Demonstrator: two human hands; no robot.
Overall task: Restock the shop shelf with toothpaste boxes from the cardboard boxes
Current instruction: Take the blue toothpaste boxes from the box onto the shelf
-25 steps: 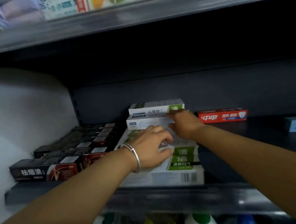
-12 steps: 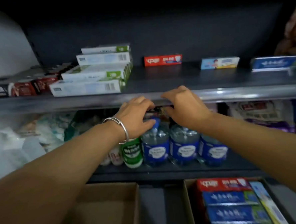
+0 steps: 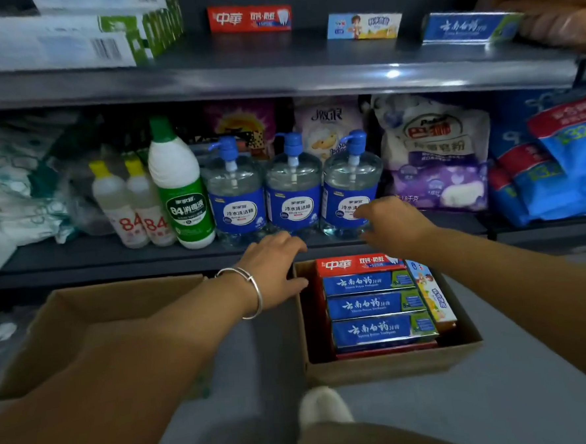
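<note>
A cardboard box (image 3: pixel 393 365) on the floor at right holds a red toothpaste box (image 3: pixel 359 264), three blue toothpaste boxes (image 3: pixel 372 304) and a colourful one (image 3: pixel 431 295) on edge. My left hand (image 3: pixel 274 267), with a silver bracelet, hovers empty over the box's left rim. My right hand (image 3: pixel 393 226) hovers empty above the box's far edge. On the upper shelf (image 3: pixel 275 75) lie white-green toothpaste boxes (image 3: pixel 67 40), a red box (image 3: pixel 249 18), a children's box (image 3: pixel 363 26) and a blue box (image 3: pixel 468 27).
A second cardboard box (image 3: pixel 95 323) on the floor at left shows no contents. The middle shelf carries bleach bottles (image 3: pixel 180 191), three blue pump bottles (image 3: pixel 293 187) and detergent bags (image 3: pixel 435 151). My shoe (image 3: pixel 325 405) is on the grey floor.
The view dropped from the toothpaste shelf down to the floor boxes. Both hands left the white-green boxes and came down, empty, over the right cardboard box.
</note>
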